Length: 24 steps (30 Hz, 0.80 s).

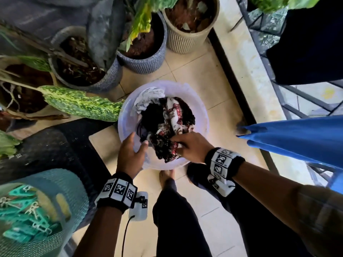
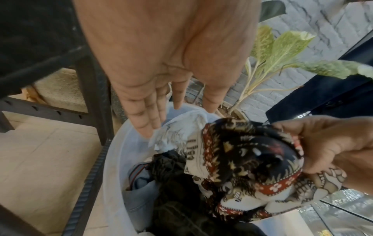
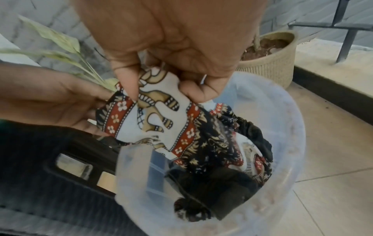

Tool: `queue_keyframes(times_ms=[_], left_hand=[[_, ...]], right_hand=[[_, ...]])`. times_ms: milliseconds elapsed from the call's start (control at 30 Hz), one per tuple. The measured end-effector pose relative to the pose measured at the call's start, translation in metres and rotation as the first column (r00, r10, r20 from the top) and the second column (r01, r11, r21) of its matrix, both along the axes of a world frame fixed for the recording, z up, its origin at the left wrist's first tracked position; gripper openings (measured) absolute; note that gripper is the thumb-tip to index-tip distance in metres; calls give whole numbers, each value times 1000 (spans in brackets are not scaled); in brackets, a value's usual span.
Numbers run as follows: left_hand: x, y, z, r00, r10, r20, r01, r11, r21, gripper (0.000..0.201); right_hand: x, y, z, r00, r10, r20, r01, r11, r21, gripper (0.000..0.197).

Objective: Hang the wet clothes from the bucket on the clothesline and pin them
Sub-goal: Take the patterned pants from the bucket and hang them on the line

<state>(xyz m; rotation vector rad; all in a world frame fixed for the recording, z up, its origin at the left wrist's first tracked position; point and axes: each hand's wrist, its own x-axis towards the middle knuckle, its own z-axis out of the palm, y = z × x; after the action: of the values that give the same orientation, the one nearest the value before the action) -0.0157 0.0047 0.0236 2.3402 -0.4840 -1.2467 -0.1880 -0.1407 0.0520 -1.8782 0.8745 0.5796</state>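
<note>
A translucent white bucket (image 1: 201, 112) stands on the tiled floor, holding a white cloth (image 1: 148, 99), a black garment (image 1: 152, 117) and a black, red and white elephant-print cloth (image 1: 175, 115). My right hand (image 1: 177, 145) pinches a bunched corner of the print cloth (image 3: 157, 115) at the bucket's near rim, thumb against curled fingers (image 3: 201, 92). My left hand (image 1: 134, 145) hovers over the bucket's left side with its fingers (image 2: 149, 118) straight, holding nothing. It sits right beside the print cloth (image 2: 242, 159); I cannot tell if it touches. The clothesline is out of view.
A teal basket (image 1: 74, 191) of green clothespins (image 1: 22, 216) sits at near left on a black chair (image 1: 55, 151). Potted plants (image 1: 144, 52) crowd the far left. A blue cloth (image 1: 297, 138) and a dark one (image 1: 311, 43) hang at the right by a metal railing (image 1: 278, 93). My feet stand just behind the bucket.
</note>
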Motion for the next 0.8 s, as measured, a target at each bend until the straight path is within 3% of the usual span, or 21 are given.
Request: queue_keyframes(times_ms=[133, 200, 300, 400, 467, 567, 667, 800], left_hand=[[-16, -6, 51, 985, -10, -173, 9, 1000, -9, 28], [-18, -11, 83, 943, 118, -310, -132, 991, -24, 18], [-9, -13, 127, 935, 165, -313, -211, 970, -118, 25], [5, -24, 178, 930, 209, -304, -292, 920, -262, 10], [12, -39, 214, 947, 113, -299, -225, 900, -373, 20], [15, -58, 265, 966, -154, -207, 27, 857, -514, 17], [13, -65, 297, 936, -303, -176, 169, 831, -530, 15], [3, -67, 342, 893, -437, -106, 305, 761, -572, 7]], right_hand=[[-9, 9, 67, 975, -116, 187, 112, 993, 33, 38], [-9, 9, 94, 957, -128, 259, 127, 992, 18, 38], [-10, 10, 124, 935, -153, 321, 171, 985, -27, 41], [-17, 11, 147, 909, -218, 356, 264, 961, -85, 42], [-21, 13, 156, 884, -266, 385, 320, 944, -82, 40], [-24, 14, 173, 856, -286, 432, 331, 943, -31, 37], [-22, 15, 192, 813, -322, 484, 381, 924, -26, 50], [-13, 5, 221, 681, -322, 658, 474, 879, -61, 65]])
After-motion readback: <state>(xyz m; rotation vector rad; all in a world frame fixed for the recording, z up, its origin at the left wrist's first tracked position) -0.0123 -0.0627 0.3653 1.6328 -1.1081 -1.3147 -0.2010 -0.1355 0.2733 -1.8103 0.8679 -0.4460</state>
